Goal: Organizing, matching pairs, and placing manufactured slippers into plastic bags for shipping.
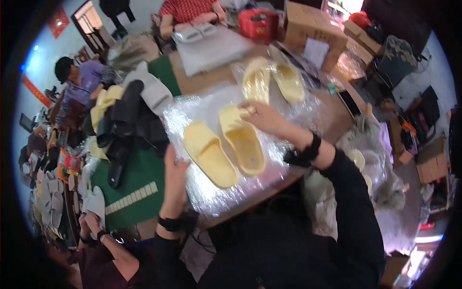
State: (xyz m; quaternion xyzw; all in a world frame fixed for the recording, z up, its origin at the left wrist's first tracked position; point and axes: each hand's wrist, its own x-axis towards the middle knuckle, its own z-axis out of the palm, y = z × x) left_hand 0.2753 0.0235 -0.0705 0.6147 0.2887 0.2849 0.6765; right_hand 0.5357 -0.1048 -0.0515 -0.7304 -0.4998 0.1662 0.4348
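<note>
Two pale yellow slide slippers lie side by side, toes away from me, on a stack of clear plastic bags (202, 202): a left slipper (207, 151) and a right slipper (245, 144). My left hand (174, 178) is at the left edge of the stack, thumb apart from the fingers, with nothing visible in it. Over the toe end of the right slipper is my right hand (262, 118), its fingers curled together. Whether those fingers pinch anything is too small to make out. Just beyond lie another yellow slipper (256, 79) and its mate (288, 82) on clear plastic.
Black slippers (127, 108) and a grey slipper (156, 91) are piled left on a green mat (130, 183), near a row of pale pieces (132, 198). A phone (349, 102) and cardboard box (315, 33) stand right. Co-workers sit across, at left and lower left.
</note>
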